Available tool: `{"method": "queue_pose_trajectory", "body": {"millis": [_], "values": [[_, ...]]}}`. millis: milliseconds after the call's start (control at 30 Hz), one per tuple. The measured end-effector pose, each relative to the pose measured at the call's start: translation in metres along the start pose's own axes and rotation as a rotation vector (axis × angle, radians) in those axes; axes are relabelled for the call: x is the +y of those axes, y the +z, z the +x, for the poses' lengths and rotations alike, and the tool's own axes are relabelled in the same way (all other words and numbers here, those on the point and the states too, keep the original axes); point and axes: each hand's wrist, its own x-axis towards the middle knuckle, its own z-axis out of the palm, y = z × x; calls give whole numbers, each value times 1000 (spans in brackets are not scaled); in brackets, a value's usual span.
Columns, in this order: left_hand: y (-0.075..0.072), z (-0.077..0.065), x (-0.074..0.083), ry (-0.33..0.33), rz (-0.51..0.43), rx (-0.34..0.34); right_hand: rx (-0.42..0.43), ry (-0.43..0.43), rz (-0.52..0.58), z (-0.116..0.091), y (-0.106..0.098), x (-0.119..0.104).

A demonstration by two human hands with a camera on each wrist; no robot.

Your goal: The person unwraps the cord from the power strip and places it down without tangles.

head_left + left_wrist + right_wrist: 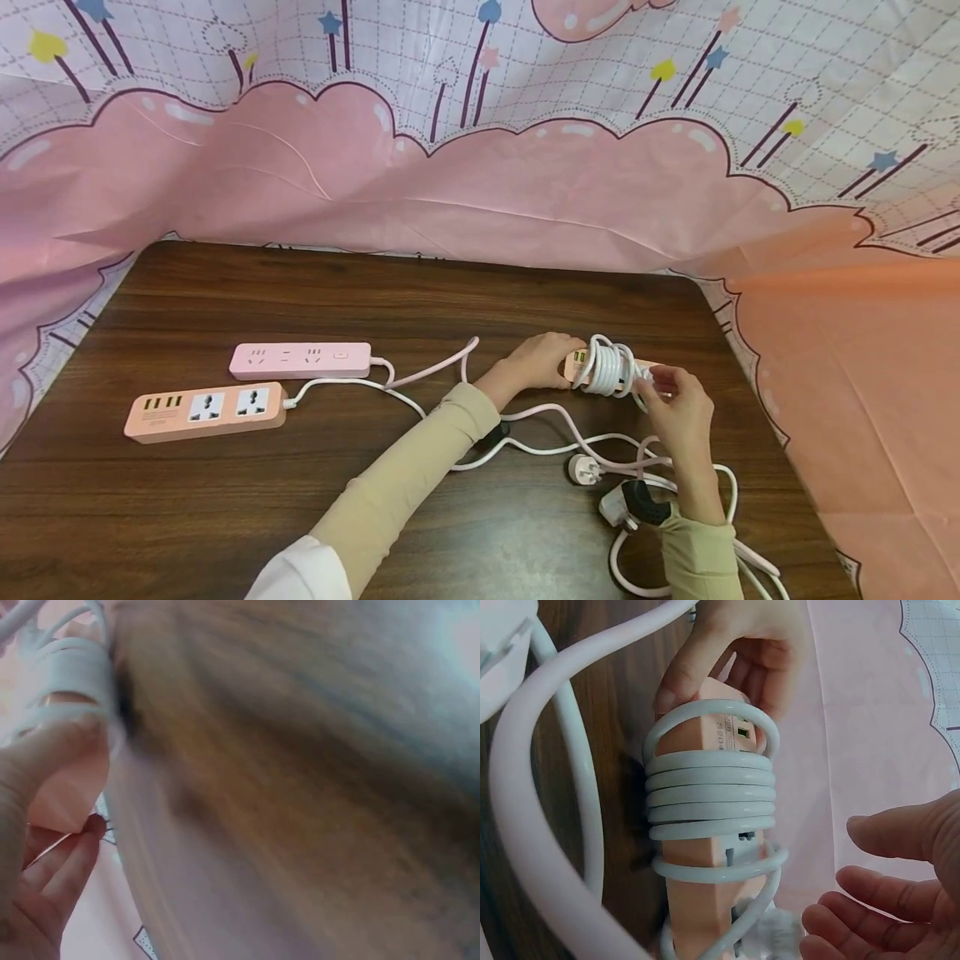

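My left hand (540,360) grips the left end of a peach power strip (692,900), thumb on one side and fingers on the other. A white cord (604,369) is wound in several turns round the strip's middle, the end turns looser than the rest. In the right wrist view a whitish plug (776,934) sits at the strip's far end. Beside that plug is my right hand (686,412), its thumb and fingers apart. The fingertips are close to the plug; contact is unclear. In the left wrist view the wound strip (71,784) shows at the left edge.
At left lie a pink power strip (300,360) and another peach power strip (206,412). Their cords cross the wooden table (315,517) beneath my forearms. A round plug (583,469) and a larger white plug (615,505) lie near my right wrist. Patterned cloth (450,183) hangs behind.
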Motion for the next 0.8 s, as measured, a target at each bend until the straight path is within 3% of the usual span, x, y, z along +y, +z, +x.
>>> {"method": "queue_pose_trajectory", "body": {"millis": [300,600,800], "values": [[-9,-14,-4,-41,-220,51,23,-18,27,-2,-1,-5],[-33,-40,-6,-58,-281,116,52,-97,36,1,0,-13],[-47,-62,-7,-60,-314,204,70,-160,62,4,3,-24]]}}
